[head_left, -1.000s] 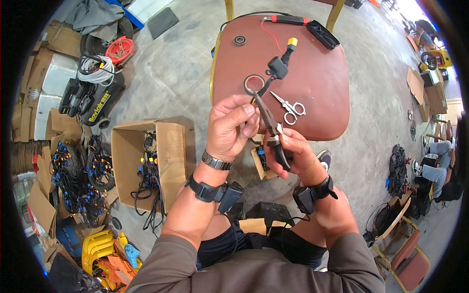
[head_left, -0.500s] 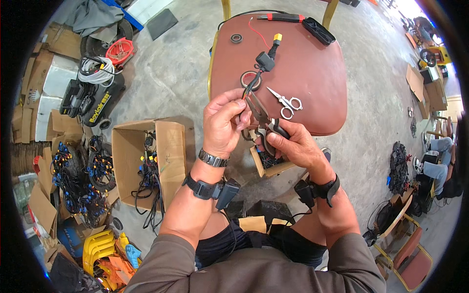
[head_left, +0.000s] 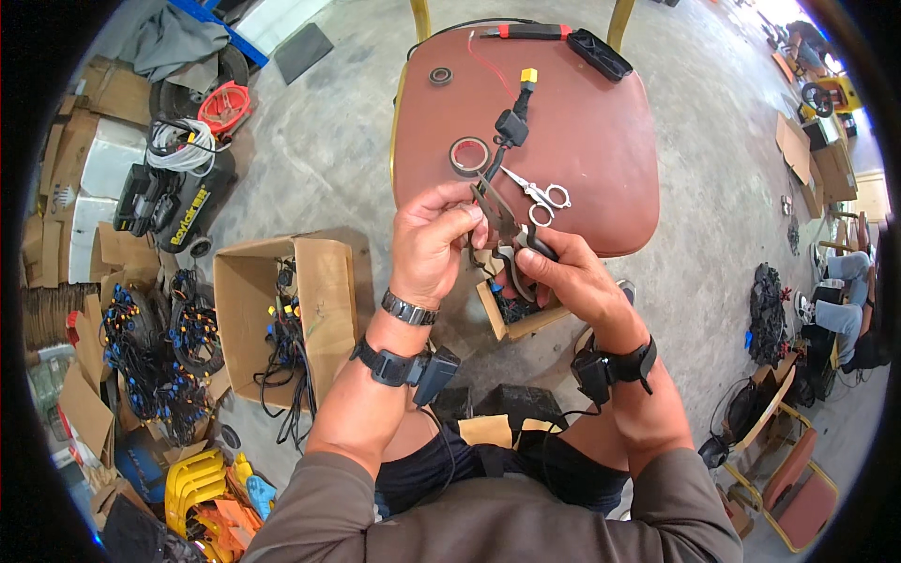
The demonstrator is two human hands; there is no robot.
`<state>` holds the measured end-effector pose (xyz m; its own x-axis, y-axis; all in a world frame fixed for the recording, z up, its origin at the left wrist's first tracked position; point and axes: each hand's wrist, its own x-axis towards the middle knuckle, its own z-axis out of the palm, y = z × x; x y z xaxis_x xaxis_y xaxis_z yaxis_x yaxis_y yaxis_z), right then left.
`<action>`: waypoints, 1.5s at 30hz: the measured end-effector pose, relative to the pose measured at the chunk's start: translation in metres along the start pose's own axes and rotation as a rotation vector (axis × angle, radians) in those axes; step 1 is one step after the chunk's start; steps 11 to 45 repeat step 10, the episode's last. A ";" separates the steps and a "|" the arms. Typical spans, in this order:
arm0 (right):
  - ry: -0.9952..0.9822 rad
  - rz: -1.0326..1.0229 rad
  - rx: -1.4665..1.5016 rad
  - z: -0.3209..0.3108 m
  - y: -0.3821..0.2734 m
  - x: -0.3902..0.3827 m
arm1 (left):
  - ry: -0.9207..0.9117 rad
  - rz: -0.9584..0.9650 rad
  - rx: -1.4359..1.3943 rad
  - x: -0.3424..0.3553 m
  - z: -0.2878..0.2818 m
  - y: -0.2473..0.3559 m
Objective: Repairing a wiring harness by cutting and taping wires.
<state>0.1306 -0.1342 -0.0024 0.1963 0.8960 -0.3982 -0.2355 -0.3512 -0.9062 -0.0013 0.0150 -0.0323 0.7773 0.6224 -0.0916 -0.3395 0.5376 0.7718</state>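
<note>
My left hand [head_left: 427, 239] pinches a thin black cable against the jaws of a dark plier-like hand tool [head_left: 497, 220]. My right hand [head_left: 563, 277] is closed around the tool's handles. The cable runs up over the brown chair seat [head_left: 601, 159] to a black connector [head_left: 511, 127] and a yellow plug [head_left: 528, 75] on a red wire. Small silver scissors [head_left: 540, 197] and a roll of dark tape [head_left: 469, 155] lie on the seat just beyond my hands. Both wrists carry black strapped devices.
A black case [head_left: 601, 52], a red-and-black tool [head_left: 526, 31] and a small ring [head_left: 441, 75] lie at the seat's far edge. A small box [head_left: 511, 314] of parts sits below my hands. An open cardboard box [head_left: 324, 291] of cables stands left, beyond it cable bundles [head_left: 155, 347].
My left hand has slid a little down the tool and both hands sit slightly lower. The cable's connector end has shifted a little to the left on the seat.
</note>
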 end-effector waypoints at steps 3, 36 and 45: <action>0.014 0.043 -0.019 0.002 -0.003 0.001 | 0.033 -0.007 -0.027 0.001 0.000 -0.003; -0.044 0.010 0.079 0.002 0.007 0.006 | 0.009 -0.040 -0.161 0.001 -0.003 0.001; -0.044 0.010 0.079 0.002 0.007 0.006 | 0.009 -0.040 -0.161 0.001 -0.003 0.001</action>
